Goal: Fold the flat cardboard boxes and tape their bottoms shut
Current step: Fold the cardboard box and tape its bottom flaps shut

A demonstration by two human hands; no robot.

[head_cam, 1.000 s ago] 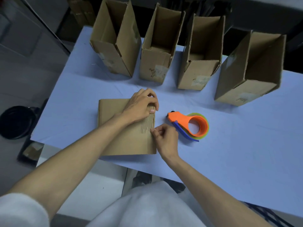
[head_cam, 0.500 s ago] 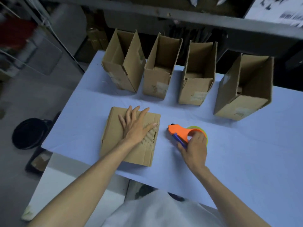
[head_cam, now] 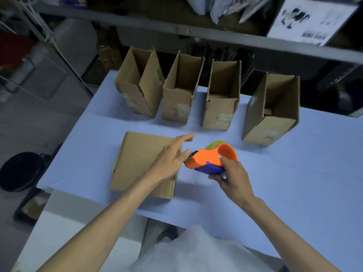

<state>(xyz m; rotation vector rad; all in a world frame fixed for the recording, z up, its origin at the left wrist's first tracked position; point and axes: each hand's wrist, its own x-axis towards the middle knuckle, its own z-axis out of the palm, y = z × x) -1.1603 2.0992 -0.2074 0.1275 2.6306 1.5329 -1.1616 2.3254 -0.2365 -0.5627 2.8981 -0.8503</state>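
A folded cardboard box lies on its side on the pale blue table, close to the front edge. My left hand hovers over the box's right end with fingers straight, its thumb reaching toward the tape dispenser's nose. My right hand grips the orange and blue tape dispenser, lifted off the table just right of the box. A yellow-green tape roll sits inside the dispenser.
Several assembled open-topped boxes stand in a row at the table's back, among them one at the left and one at the right. A metal shelf runs behind them. A black round bin sits on the floor at left.
My right hand has picked the tape dispenser up off the table and brought it toward the box. My left hand has lifted from the box top and moved right.
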